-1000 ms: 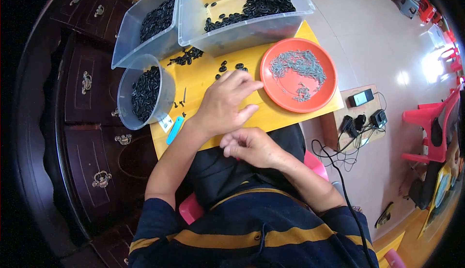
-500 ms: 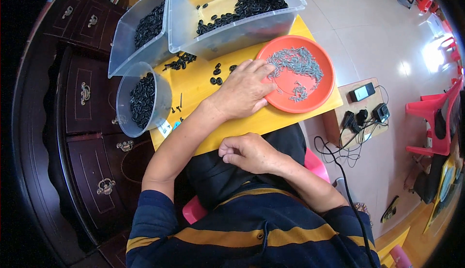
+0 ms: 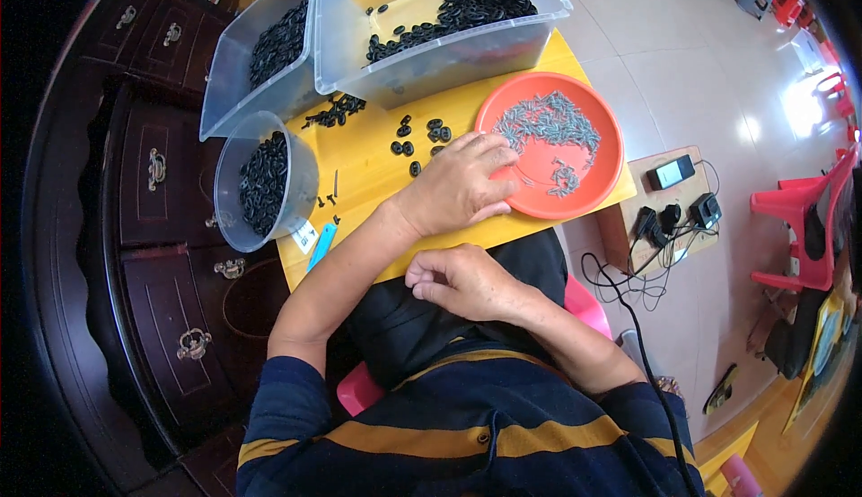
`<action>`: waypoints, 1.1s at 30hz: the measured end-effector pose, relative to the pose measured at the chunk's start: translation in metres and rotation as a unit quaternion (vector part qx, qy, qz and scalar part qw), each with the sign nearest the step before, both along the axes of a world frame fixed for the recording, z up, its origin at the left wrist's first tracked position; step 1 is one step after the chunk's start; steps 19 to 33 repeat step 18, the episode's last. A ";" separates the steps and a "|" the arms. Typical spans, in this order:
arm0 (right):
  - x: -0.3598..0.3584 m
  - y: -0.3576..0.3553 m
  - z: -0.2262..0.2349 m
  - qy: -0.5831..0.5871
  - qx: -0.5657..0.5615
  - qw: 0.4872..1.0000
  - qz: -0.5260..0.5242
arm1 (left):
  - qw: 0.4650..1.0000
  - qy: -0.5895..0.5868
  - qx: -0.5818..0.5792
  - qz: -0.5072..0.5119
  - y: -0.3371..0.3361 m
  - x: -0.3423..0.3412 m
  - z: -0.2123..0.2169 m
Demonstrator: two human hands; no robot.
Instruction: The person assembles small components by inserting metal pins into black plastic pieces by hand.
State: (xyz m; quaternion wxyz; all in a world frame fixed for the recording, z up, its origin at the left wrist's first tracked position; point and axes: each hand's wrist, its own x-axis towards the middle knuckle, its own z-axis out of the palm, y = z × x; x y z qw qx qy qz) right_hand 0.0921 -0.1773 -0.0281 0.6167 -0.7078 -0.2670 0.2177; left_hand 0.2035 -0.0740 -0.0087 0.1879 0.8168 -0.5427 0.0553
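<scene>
My left hand [image 3: 460, 184] reaches across the yellow table to the near left rim of a round orange plate [image 3: 600, 193]. Its fingers are curled over the rim with their tips at the inside; whatever they hold is hidden. Small grey screws [image 3: 557, 120] lie heaped in that plate. Over my lap at the table's front edge rests my right hand [image 3: 471, 283], its fingers curled closed and what is in them hidden. Several black oval pieces [image 3: 406, 129] lie in small groups beyond my left hand.
Two clear bins [image 3: 431, 75] [image 3: 220, 106] and a round clear tub [image 3: 301, 169] hold black pieces. A blue cutter [image 3: 321, 247], a few dark screws [image 3: 329, 201] and a black pile [image 3: 337, 111] lie on the table [image 3: 359, 160]. Cables and chargers [image 3: 669, 219] sit on a low stand at right.
My left hand has drawn back toward me, uncovering more black pieces and the blue cutter. The orange plate has shifted slightly toward me. My right hand has hardly moved.
</scene>
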 end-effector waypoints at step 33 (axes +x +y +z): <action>0.000 0.002 -0.004 -0.025 0.013 1.000 -0.008 | 0.994 0.094 -0.064 0.002 -0.006 -0.010 -0.004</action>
